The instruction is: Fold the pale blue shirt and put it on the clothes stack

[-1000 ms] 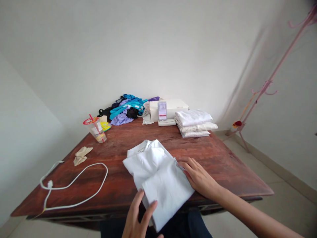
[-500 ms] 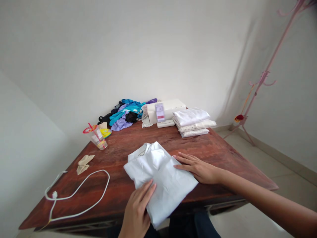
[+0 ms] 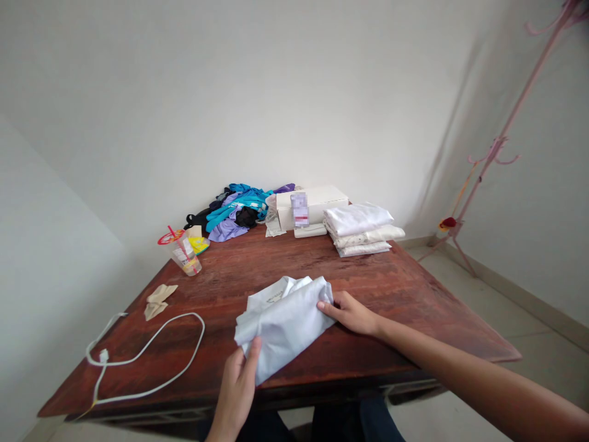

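A white shirt (image 3: 289, 325), partly folded, lies near the front edge of the wooden table (image 3: 391, 288). Its collar part with a dark printed mark shows at the back, beneath a folded-over flap. My left hand (image 3: 242, 374) grips the shirt's near left edge, thumb on top and fingers under the cloth. At the right end of the fold, my right hand (image 3: 350, 312) pinches the fabric, with its thumb on the near side and the other fingers mostly hidden behind.
Folded white clothes (image 3: 361, 230) are stacked at the back right, beside a white box (image 3: 322, 199). A heap of coloured clothes (image 3: 239, 209) lies at the back. On the left are a plastic cup (image 3: 186, 255), beige cloth (image 3: 159, 301) and white cable (image 3: 200, 331). A pink coat rack (image 3: 515, 123) stands right.
The shirt's near part has been lifted and folded away from me over the rest. Both hands went from lying on the cloth to gripping its edges.
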